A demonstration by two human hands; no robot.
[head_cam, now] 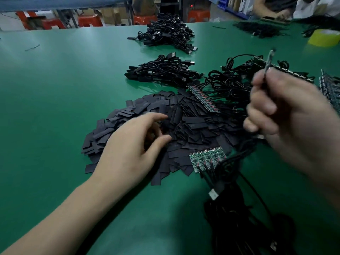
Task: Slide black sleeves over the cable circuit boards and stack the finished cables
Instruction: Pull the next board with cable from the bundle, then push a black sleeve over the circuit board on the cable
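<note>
A heap of flat black sleeves [185,124] covers the middle of the green table [64,85]. My left hand [134,146] hovers over the heap's left side, fingers loosely spread, thumb and forefinger near a sleeve; nothing is clearly held. My right hand [287,116], blurred, is raised at the right and grips a cable with its thin circuit board [269,60] pointing up. A row of green circuit boards [206,159] with black cables lies at the heap's near edge. A stack of sleeved cables [161,71] sits behind the heap.
A bigger pile of cables [169,33] lies farther back. Unsleeved cables with board strips [231,83] tangle at the right. A yellow tape roll [324,37] stands at the far right. Another person's hands [279,14] are at the far edge. Black cables [244,223] hang off the near edge.
</note>
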